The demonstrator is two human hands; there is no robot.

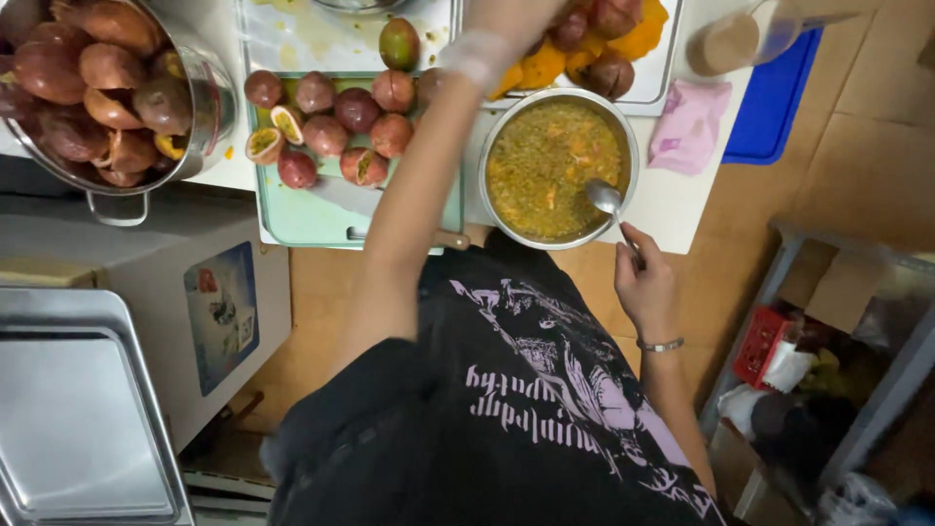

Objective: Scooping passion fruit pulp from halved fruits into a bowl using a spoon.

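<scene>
My right hand grips the handle of a metal spoon, whose head rests in the yellow-green pulp at the near rim of a steel bowl. My left hand, in a clear plastic glove, is stretched far over the counter to a white tray of dark passion fruits and orange rinds. It is blurred, and I cannot see whether it holds a fruit. Whole and halved passion fruits lie on a green cutting board under my left forearm.
A big steel pot heaped with passion fruit shells stands at the left. A knife lies on the board. A pink packet, a clear jar and a blue board are at right. A metal tray sits lower left.
</scene>
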